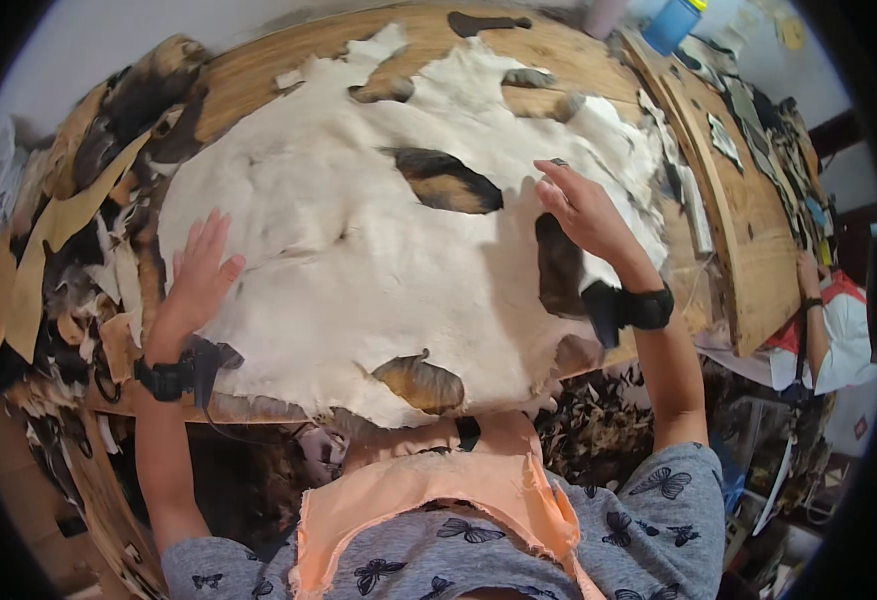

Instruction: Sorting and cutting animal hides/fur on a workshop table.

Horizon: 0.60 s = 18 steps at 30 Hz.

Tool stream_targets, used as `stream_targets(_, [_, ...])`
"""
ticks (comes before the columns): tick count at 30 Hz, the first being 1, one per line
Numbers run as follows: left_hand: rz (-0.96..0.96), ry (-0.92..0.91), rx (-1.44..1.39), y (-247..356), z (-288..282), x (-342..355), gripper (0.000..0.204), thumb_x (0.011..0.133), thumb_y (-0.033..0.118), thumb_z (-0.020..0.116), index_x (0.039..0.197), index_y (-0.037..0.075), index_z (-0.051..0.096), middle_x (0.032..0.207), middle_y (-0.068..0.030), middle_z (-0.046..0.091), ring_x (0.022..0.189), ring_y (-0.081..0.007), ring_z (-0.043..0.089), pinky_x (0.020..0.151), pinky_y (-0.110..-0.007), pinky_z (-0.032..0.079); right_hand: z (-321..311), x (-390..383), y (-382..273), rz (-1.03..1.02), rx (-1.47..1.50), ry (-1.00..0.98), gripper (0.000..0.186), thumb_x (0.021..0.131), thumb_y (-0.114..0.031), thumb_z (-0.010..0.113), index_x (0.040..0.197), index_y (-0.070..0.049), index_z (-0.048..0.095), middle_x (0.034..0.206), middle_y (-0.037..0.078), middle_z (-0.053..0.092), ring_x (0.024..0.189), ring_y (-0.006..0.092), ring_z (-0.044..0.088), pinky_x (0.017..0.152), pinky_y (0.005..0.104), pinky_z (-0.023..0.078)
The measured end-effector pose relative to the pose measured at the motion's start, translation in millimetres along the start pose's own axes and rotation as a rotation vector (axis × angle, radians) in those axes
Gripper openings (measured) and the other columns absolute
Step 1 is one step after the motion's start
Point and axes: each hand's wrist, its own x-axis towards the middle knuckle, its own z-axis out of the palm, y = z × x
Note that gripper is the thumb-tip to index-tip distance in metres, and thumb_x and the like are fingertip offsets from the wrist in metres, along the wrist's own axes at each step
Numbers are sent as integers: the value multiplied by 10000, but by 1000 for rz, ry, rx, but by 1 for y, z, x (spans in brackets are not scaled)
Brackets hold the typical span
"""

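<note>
A large pale hide (308,200) is spread out in front of me, its bare white side mostly upward. Dark and brown furry patches show on it, one near the middle (448,182), another toward my belly (420,385). My left hand (201,262) rests flat at the hide's left edge, fingers stretched out. Over the right part of the hide is my right hand (583,205), fingers extended leftward and slightly bent, nothing visible in them; a small dark band shows at a finger. A dark furry patch (558,265) lies just below that hand.
Fur and leather scraps (68,260) are heaped at the left. A dark curved tool (488,22) lies at the wooden table's far edge (258,75). A blue bottle (673,25) stands far right, near a raised plank (698,170). Another person's arm (813,320) shows at right.
</note>
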Motion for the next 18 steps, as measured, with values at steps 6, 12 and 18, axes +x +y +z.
stream_targets(6, [406, -55, 9, 99, -11, 8, 563, 912, 377, 458, 1374, 91, 307, 1451, -145, 238, 1348, -347, 169, 1059, -517, 138, -34, -24, -3, -84, -2, 209, 318, 884, -268, 541, 1086, -27, 584, 886, 180, 640, 815, 308, 622, 707, 372, 472])
stream_targets(12, [562, -137, -27, 157, 12, 17, 512, 880, 344, 525, 1313, 101, 403, 1423, -140, 291, 1326, -349, 225, 1037, -532, 202, -50, -64, 4, -5, -84, 134, 245, 866, -223, 559, 1003, -29, 619, 781, 156, 638, 677, 296, 606, 632, 351, 468])
stream_targets(18, [877, -96, -70, 213, 33, 15, 417, 829, 207, 596, 1201, 47, 497, 1319, -167, 428, 1224, -378, 373, 979, -445, 307, -43, -119, 31, 135, 132, 224, 124, 820, -118, 572, 894, -32, 621, 701, 126, 615, 600, 250, 588, 577, 323, 456])
